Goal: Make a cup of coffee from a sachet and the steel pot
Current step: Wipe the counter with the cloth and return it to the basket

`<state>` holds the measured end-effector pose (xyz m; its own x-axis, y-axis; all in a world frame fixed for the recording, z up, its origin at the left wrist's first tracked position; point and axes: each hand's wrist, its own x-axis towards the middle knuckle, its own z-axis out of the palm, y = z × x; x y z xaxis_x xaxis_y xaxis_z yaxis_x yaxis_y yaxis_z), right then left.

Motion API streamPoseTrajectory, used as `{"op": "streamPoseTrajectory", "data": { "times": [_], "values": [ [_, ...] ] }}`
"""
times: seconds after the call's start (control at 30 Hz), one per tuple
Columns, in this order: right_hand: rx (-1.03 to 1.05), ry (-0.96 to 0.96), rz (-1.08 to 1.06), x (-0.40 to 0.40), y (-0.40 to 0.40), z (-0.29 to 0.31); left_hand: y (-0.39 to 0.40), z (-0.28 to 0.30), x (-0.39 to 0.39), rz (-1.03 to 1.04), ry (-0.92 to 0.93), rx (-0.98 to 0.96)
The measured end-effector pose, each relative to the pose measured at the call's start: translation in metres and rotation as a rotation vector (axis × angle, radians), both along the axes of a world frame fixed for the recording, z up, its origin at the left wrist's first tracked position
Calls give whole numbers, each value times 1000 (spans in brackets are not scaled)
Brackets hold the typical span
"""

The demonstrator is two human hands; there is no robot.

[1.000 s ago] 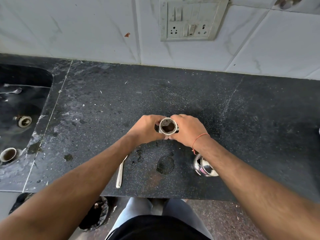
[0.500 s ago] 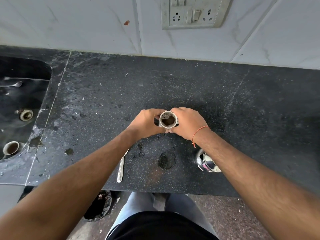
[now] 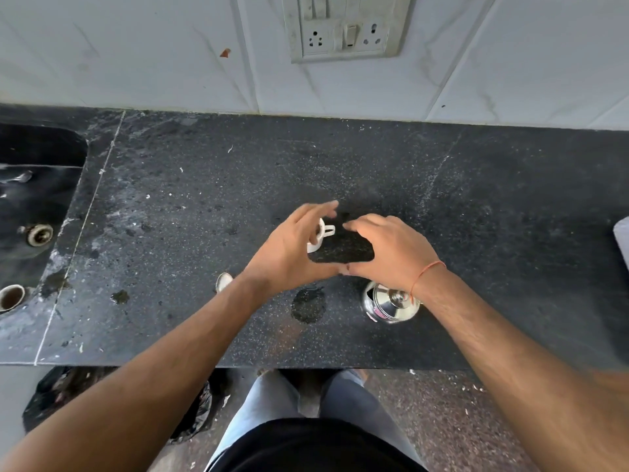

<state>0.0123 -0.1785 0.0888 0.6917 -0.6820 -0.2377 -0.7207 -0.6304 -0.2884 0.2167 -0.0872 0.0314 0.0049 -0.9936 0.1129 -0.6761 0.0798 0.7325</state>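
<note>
The white coffee cup (image 3: 321, 235) stands on the black stone counter (image 3: 476, 199), its handle pointing right. Most of it is hidden behind my left hand (image 3: 292, 248), which hovers over it with fingers spread and blurred. My right hand (image 3: 388, 247) is open just right of the cup, apart from it, with bare counter between the palms. The two thumbs nearly meet at the near side. The steel pot (image 3: 391, 303), lid on, sits under my right wrist. I cannot see a sachet.
A spoon's bowl (image 3: 223, 282) pokes out beside my left forearm. A dark sink (image 3: 37, 206) lies at the left, with a small cup (image 3: 12, 297) at its near corner. A wet patch (image 3: 308, 304) marks the counter. A switchboard (image 3: 343, 27) hangs on the tiled wall.
Both hands let go of the cup and spread open. The cup now stands on the counter, mostly behind the left hand. The view has tilted down slightly.
</note>
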Motion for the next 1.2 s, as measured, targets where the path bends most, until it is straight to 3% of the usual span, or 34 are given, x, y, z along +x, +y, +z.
{"op": "streamPoseTrajectory", "data": {
  "times": [0.17, 0.37, 0.87, 1.2],
  "values": [
    [40, 48, -19, -56, 14, 7, 11, -1, -58, -148, 9, 201],
    [142, 54, -71, -95, 25, -7, 18, -20, -97, -171, -48, 275],
    [100, -17, -11, -111, 9, -31, 4, -26, -114, -79, 5, 184],
    [107, -59, -12, -76, -67, -12, -76, 2, -82, -71, -102, 192]
  ]
}}
